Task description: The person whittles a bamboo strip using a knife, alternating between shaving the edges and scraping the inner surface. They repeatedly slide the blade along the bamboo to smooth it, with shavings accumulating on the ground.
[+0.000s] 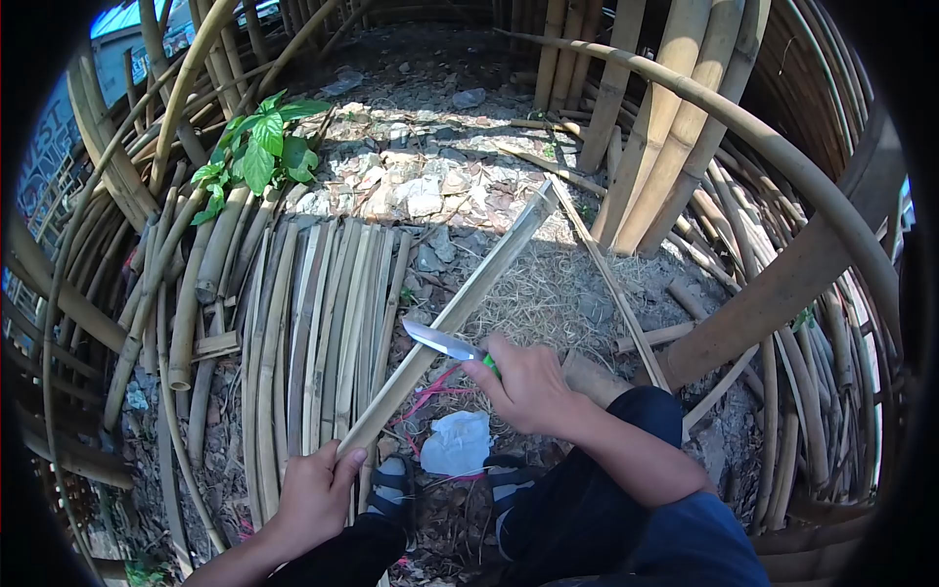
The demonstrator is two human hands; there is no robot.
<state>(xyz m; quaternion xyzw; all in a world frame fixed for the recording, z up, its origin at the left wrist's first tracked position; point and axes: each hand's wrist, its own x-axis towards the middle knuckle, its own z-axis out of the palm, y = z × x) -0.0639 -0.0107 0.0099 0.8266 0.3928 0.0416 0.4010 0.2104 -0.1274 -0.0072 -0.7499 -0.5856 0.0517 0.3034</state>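
A long split bamboo strip (494,274) slants from the lower left up to the right in front of me. My left hand (315,497) is wrapped round its near end. In my right hand (528,384) is a knife (442,340) with a bit of green handle showing between the fingers. Its blade lies across the strip near the middle, tip pointing left. Beneath the strip, a row of split bamboo slats (328,323) rests side by side on the ground at the left.
Bamboo poles (675,117) stand at the upper right, and a thick pole (773,284) leans at the right. Stacks of bamboo line both sides. A leafy plant (259,147) grows at the upper left. A whitish scrap (457,442) lies between my feet, near pink string (427,393).
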